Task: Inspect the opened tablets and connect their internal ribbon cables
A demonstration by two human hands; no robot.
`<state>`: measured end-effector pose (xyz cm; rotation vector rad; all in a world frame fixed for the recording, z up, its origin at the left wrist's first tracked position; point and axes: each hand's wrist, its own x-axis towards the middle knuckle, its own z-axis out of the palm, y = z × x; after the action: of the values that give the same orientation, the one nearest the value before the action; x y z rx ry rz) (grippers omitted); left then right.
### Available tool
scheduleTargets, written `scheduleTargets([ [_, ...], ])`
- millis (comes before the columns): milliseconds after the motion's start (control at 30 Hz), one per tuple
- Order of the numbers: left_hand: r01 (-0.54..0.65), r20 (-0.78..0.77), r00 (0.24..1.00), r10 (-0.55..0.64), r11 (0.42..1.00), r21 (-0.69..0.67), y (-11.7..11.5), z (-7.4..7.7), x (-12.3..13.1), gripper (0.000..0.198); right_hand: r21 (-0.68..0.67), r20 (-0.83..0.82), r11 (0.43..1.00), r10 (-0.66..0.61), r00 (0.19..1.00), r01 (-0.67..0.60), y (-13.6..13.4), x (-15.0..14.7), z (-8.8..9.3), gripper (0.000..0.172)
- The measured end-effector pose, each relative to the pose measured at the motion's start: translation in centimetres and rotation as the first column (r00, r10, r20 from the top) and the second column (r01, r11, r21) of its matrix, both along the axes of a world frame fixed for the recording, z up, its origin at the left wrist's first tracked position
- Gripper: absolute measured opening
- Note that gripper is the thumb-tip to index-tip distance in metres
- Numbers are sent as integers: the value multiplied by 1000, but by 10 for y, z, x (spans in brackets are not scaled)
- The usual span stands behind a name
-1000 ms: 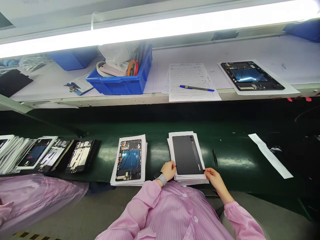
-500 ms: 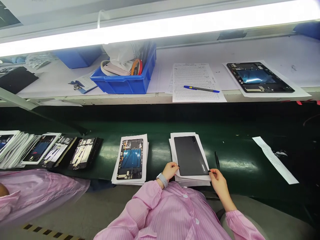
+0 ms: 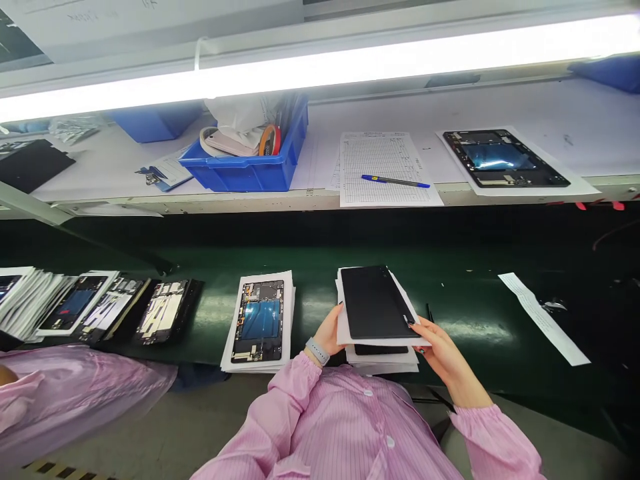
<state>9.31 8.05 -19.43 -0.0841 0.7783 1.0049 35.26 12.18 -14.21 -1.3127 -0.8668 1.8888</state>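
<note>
In the head view, the person is holding a black tablet [image 3: 375, 303] up off the pile in front of them, with a white sheet [image 3: 380, 341] still beneath it. The left hand [image 3: 327, 333] is cupping the near left edge, and the right hand [image 3: 445, 353] is supporting the right edge, its fingers [image 3: 417, 327] closed around the corner of the tablet and sheet. Gripping only the edges seems meant to keep the black face free of fingerprints, and the sheet appears to work as a carrying pad. A second tablet [image 3: 381, 349] is lying on a paper stack [image 3: 383, 363] directly below, so each unit seems to be kept apart by paper. Tweezers [image 3: 429, 312] are lying just past the right hand, within easy reach on the green surface [image 3: 310, 300]. An opened tablet [image 3: 257, 320] is resting on its own papers beside the left hand, its exposed parts facing upward. A co-worker's pink sleeve [image 3: 75, 400] is showing at the lower left, well apart from the person's hands.
</note>
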Motion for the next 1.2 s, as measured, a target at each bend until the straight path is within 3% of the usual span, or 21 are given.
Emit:
scheduleTargets([
  [133,-55,16,998,54,995,89,4,20,-9,41,27,-22,996,89,996,-88,-18,2,35,45],
  [267,-115,-32,992,122,979,166,-1,32,-11,46,49,-15,986,159,987,-158,-32,6,54,47],
  [367,-129,-68,987,144,973,189,-9,37,-8,54,67,-7,975,214,977,-213,-37,5,61,70],
  [467,-137,-79,984,157,968,208,-19,42,-8,50,137,-13,981,143,990,-140,-39,0,65,94],
  [500,-140,-80,984,160,966,217,-22,43,-8,49,156,-27,980,127,992,-121,-39,-1,65,89],
  [600,-136,-69,985,158,959,248,-30,48,-11,55,140,-63,980,148,987,-138,-40,-5,63,41],
  [667,-131,-54,987,150,956,264,-34,52,-13,62,108,-74,983,158,985,-150,-43,-8,62,24],
  [767,-105,-19,993,114,958,266,-38,59,-16,61,78,-87,977,205,975,-198,-49,-12,68,28],
  [933,55,205,975,-91,983,177,-38,76,-21,59,95,-85,954,291,953,-283,-53,-18,84,28],
  [1033,73,239,965,-107,986,148,-35,80,-22,54,117,-78,949,303,950,-293,-54,-18,88,28],
  [1200,72,266,958,-108,988,139,-34,84,-26,51,13,-139,969,247,959,-248,-54,-18,91,26],
])
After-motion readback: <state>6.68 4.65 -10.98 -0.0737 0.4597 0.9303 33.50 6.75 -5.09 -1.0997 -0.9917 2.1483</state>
